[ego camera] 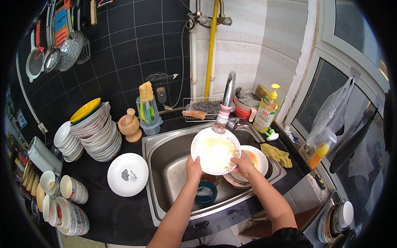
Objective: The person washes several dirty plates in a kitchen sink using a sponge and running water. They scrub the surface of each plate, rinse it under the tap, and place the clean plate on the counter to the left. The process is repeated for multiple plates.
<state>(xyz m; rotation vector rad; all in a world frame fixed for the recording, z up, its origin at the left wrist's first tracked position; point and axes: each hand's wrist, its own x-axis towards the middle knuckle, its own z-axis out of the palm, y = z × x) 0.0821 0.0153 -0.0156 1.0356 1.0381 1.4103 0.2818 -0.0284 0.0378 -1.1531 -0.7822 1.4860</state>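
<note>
A white plate with a floral rim pattern and yellowish residue [215,152] is held by both hands just under the faucet [229,90], over the steel sink [169,176]. My left hand [194,169] grips its lower left edge, and my right hand [243,164] its lower right. Behind my right hand, a soiled white plate [260,158] lies on other dishes at the sink's right. Below the held plate, a dark teal bowl [206,192] with suds stands in the sink. A white plate with a grey flower [127,175] rests on the counter to the left.
Stacked bowls and plates [100,133] line the left counter, beside a wooden mortar [129,125] and several bowls [69,214]. A wire rack [201,110] stands behind the sink. A dish soap bottle [265,111] and yellow gloves [276,153] are at the right, near the window.
</note>
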